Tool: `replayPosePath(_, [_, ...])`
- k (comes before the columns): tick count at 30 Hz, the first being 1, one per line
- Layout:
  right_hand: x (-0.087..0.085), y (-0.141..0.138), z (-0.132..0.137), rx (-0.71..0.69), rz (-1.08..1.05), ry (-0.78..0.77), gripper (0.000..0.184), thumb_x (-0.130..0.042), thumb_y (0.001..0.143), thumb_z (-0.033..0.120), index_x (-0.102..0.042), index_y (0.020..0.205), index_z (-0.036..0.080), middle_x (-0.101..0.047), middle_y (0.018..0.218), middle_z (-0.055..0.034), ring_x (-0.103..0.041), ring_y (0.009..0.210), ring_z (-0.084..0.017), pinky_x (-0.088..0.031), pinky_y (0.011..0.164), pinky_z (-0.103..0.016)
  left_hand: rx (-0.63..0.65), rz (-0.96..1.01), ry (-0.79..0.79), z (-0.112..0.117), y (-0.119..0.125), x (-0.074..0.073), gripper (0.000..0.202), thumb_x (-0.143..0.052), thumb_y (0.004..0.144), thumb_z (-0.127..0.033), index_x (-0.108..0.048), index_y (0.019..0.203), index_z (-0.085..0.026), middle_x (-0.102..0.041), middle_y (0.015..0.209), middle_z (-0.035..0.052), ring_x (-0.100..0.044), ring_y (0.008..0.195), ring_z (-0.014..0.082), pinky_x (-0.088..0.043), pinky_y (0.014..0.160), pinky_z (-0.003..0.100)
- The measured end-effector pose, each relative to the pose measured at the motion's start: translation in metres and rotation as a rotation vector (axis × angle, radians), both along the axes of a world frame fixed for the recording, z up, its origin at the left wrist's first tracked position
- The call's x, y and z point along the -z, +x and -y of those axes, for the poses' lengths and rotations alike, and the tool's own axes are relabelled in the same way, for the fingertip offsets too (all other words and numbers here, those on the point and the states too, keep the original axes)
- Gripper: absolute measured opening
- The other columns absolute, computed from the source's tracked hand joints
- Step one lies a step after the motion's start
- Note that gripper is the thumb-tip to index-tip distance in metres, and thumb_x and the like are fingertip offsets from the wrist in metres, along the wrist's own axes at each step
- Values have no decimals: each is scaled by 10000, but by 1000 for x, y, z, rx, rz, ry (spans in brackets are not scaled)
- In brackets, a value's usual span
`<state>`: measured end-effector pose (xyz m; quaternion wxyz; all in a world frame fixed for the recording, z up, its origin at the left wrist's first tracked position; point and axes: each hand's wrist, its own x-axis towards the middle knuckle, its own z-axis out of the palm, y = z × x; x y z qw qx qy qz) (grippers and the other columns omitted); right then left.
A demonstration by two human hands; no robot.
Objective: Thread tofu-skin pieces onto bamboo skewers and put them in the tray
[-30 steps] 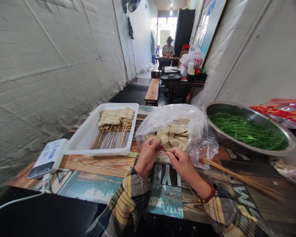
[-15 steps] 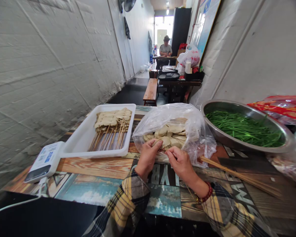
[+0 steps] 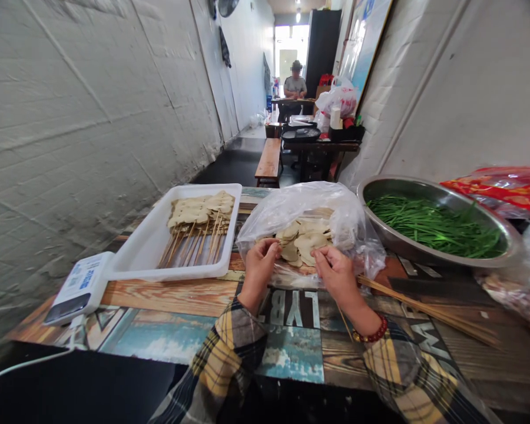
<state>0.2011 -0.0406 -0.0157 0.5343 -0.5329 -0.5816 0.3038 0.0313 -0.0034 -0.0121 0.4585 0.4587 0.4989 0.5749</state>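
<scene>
Several pale beige, flat round slices (image 3: 311, 242) lie in a clear plastic bag (image 3: 287, 203) at the middle of the table. My right hand (image 3: 337, 275) is closed at the bag's front edge, with a thin wooden skewer (image 3: 345, 321) running back from under it. Its fingertips meet the edge of one large slice. At the left side of the pile, my left hand (image 3: 260, 268) is pinched closed; what is between its fingers is hidden. Beyond it, a white tray (image 3: 136, 250) holds skewered slices (image 3: 201, 211), their sticks pointing towards me.
Loose skewers (image 3: 428, 309) lie to the right of the bag. A steel basin (image 3: 446, 262) of green chives (image 3: 433, 227) stands behind them. On the left is a white scale (image 3: 79, 288) with a cable. A person (image 3: 295, 85) sits at a far table past a bench (image 3: 269, 159).
My hands, close together before, have moved apart; the right one has gone right and slightly up. A large slice now shows between them. The view has shifted slightly.
</scene>
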Motion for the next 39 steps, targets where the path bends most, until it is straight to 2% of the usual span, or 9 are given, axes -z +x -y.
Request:
replayPosePath(3, [1,4,-3,1,-82,-21,344,-522,879,486,-614,794,166,-469,473,59,-435,428,-114,-335,446,-230,-16,-414,112,-3,-3,6,55,-657,739,-231,-692,756,-192,-664,732,45,-569,697,184,-412,690,296])
replayPosePath(6, [1,4,-5,-3,-101,-17,336,-534,866,480,-617,787,164,-468,467,62,-430,422,-113,-329,442,-230,-11,-772,194,1,-2,9,46,-626,777,-214,-662,763,-190,-646,767,60,-563,745,206,-407,737,328])
replayPosePath(11, [0,2,-4,4,-80,9,308,-536,874,436,-628,792,154,-487,483,57,-441,436,-108,-339,454,-224,-12,-1050,235,5,2,12,160,-636,781,-211,-629,938,-182,-630,917,86,-576,912,244,-414,818,353])
replayPosePath(18, [-2,11,-10,52,-119,30,292,-541,860,425,-617,775,156,-477,466,62,-436,431,-110,-338,457,-228,3,-1153,232,3,1,13,194,-603,794,-188,-611,987,-172,-612,951,98,-571,903,247,-423,819,364])
replayPosePath(22, [-3,18,-16,120,-142,42,288,-549,849,421,-615,756,156,-472,470,59,-424,439,-112,-330,458,-230,-34,-1180,304,4,6,8,210,-560,842,-210,-626,1040,-188,-595,1006,108,-558,936,250,-421,825,365])
replayPosePath(27, [6,19,-21,117,-160,46,316,-571,834,461,-617,732,166,-479,456,59,-431,433,-114,-340,464,-232,114,-1316,441,3,23,4,275,-509,877,-205,-651,1111,-235,-602,1037,90,-517,980,250,-405,862,372])
replayPosePath(30, [10,19,-22,101,-155,52,341,-566,838,486,-620,725,169,-491,458,51,-434,433,-116,-341,461,-233,191,-1341,515,1,31,5,320,-510,881,-205,-641,1168,-253,-601,1141,85,-492,1038,252,-395,885,380])
replayPosePath(34, [9,19,-21,102,-151,53,351,-567,838,500,-627,735,170,-509,463,43,-446,441,-120,-357,470,-235,262,-1332,569,-1,34,6,249,-524,892,-240,-674,1090,-262,-614,1185,69,-483,1078,248,-376,917,390])
replayPosePath(39, [8,19,-20,93,-146,49,373,-565,837,517,-637,740,164,-515,461,40,-454,439,-121,-364,477,-236,252,-1194,552,-8,36,9,199,-512,898,-238,-709,895,-217,-677,978,75,-535,961,229,-389,868,376])
